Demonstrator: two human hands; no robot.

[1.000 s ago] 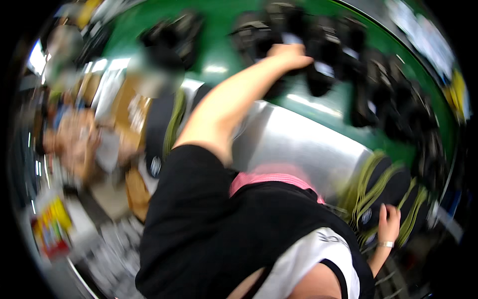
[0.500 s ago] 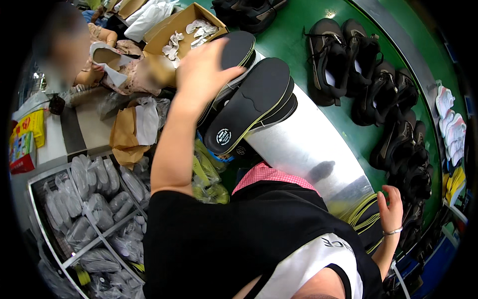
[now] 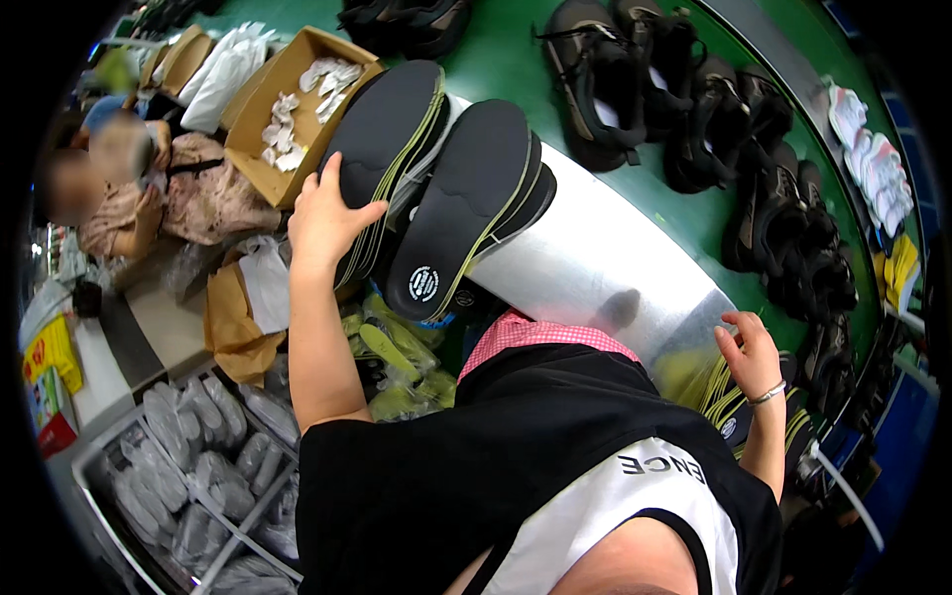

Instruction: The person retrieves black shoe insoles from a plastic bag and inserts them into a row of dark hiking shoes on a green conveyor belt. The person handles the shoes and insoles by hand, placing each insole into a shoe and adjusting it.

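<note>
Two stacks of black insoles with yellow-green edges lie side by side, the left stack [image 3: 392, 109] and the right stack [image 3: 471, 178]. The top insole of the right one bears a round white mark at its heel. My left hand [image 3: 332, 218] is open at the left stack's near left side, thumb and fingers spread. Whether its fingertips touch the insoles I cannot tell. Off to the right, my right hand [image 3: 751, 352] is open with slightly bent fingers, beside a further stack of insoles [image 3: 716, 387], partly hidden by that hand and my shirt.
A shiny metal plate [image 3: 635, 228] curves along the green surface [image 3: 654, 188]. Black shoes [image 3: 595, 89] line the right. Far left are a carton [image 3: 288, 50] with crumpled paper and a person [image 3: 198, 188]. Below stands a divided crate [image 3: 203, 486] of bagged grey pieces.
My left hand has come down from above the left stack to its near left side. The whole view has shifted, and my right hand has risen slightly beside its stack.
</note>
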